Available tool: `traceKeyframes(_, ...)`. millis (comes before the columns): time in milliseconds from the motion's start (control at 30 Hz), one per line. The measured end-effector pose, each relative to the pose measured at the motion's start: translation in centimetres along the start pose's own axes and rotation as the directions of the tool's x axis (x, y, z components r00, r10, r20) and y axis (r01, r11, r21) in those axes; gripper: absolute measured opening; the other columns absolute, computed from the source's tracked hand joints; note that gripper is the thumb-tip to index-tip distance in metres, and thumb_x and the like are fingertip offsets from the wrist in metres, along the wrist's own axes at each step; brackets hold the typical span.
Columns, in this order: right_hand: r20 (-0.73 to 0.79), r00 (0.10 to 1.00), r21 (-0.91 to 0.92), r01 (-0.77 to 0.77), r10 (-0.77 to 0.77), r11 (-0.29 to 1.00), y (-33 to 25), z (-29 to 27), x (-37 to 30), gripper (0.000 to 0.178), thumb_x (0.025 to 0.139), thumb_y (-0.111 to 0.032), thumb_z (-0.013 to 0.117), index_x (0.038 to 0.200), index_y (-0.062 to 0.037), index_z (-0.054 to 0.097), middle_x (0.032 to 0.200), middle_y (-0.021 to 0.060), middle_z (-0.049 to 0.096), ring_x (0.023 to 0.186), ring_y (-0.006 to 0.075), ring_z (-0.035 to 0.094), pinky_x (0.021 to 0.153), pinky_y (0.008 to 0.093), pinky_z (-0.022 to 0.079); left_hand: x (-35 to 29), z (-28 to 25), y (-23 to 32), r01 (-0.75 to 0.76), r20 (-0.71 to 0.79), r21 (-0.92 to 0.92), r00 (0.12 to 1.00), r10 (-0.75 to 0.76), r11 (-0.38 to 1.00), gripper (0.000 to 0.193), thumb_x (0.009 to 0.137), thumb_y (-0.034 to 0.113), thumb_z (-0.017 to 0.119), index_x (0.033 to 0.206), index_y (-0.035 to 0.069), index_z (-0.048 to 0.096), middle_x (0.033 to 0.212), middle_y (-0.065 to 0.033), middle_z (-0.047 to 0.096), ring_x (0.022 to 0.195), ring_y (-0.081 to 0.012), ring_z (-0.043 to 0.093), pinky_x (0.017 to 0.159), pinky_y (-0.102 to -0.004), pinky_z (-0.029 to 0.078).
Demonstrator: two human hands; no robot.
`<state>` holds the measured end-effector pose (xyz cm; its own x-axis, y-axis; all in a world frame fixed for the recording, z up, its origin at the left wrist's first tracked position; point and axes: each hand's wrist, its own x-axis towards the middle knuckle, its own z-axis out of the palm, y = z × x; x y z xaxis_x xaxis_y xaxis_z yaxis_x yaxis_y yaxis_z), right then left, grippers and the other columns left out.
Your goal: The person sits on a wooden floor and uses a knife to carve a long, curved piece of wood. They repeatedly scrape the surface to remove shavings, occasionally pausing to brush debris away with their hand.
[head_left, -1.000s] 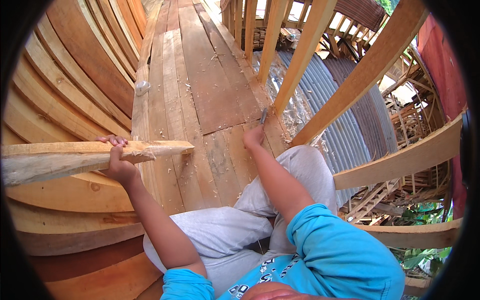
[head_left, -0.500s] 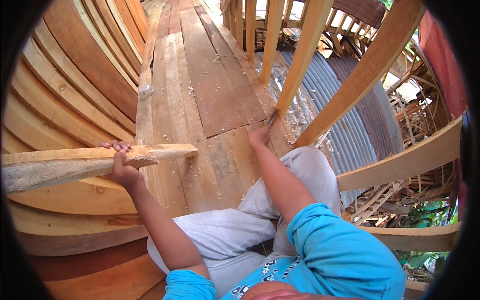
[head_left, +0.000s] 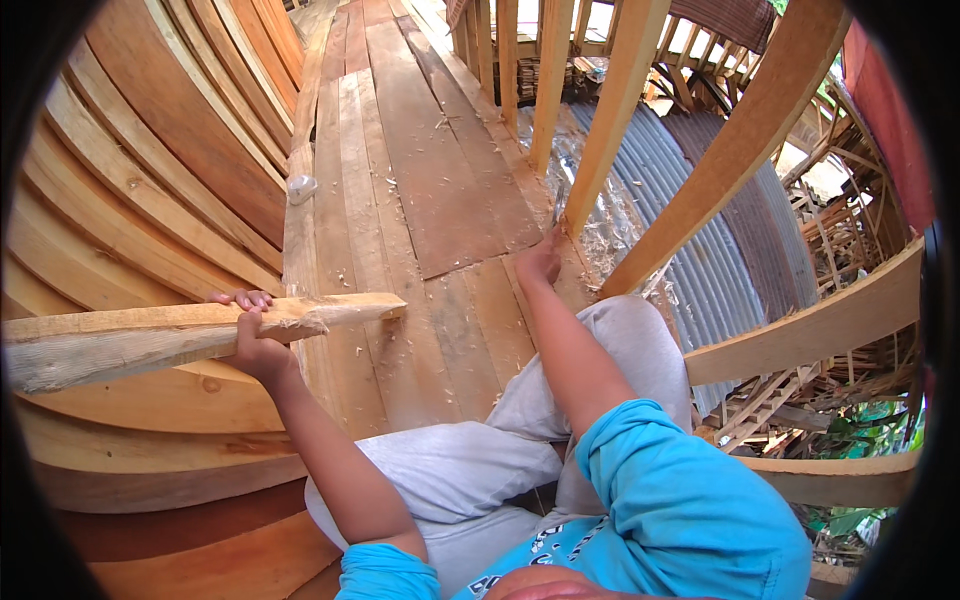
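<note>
My left hand (head_left: 260, 345) is closed around a pale, roughly cut wooden beam (head_left: 180, 338), thumb and fingers wrapping it a little short of its tapered end. The beam comes in from the left and lies across above the plank floor. Over on the right, my right hand (head_left: 541, 260) is closed on a narrow metal-bladed tool (head_left: 559, 203). Its blade points away from me, beside the foot of an upright wooden post (head_left: 590, 175). The grip hides the tool's handle, so its exact kind is unclear.
Wood shavings lie scattered over the plank floor (head_left: 455, 200). A small clear plastic item (head_left: 301, 188) rests by the curved plank wall (head_left: 150, 170) at left. Beyond the slanting posts on the right are corrugated metal sheets (head_left: 665, 190) and scrap wood (head_left: 870, 190).
The tool in my right hand has turned, its blade now reaching farther away along the post. My left hand keeps its hold on the beam. The whole view has shifted slightly.
</note>
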<state>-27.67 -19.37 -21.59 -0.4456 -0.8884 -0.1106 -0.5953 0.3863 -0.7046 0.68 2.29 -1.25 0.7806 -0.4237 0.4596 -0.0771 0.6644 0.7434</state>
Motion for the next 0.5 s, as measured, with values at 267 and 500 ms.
traceKeyframes(267,0.111,0.993,-0.257,0.061,-0.033,0.964,2.2,0.2,-1.4,0.067,0.089,-0.009,0.06,0.15,-0.0061,0.032,0.116,0.0283,0.063,0.106,0.0369,0.066,0.085,0.0427,0.056,0.1,1.0,-0.6,0.033,0.0,-0.07,0.999,-0.033,0.997,0.038,0.068,-0.008,0.044,0.104,0.007,0.047,0.079,-0.0069,0.045,0.072,-0.0191,0.047,0.075,-0.0353,0.044)
traceKeyframes(500,0.044,0.993,-0.301,0.114,-0.106,0.947,1.1,-1.2,-2.0,0.065,0.09,-0.012,0.06,0.146,0.0019,0.031,0.119,0.0254,0.062,0.106,0.0357,0.066,0.085,0.0411,0.057,-0.2,0.7,-0.3,0.016,0.018,-0.026,1.0,-0.016,1.0,0.039,0.069,-0.009,0.044,0.104,0.007,0.047,0.08,-0.0067,0.046,0.074,-0.0192,0.048,0.076,-0.0348,0.044)
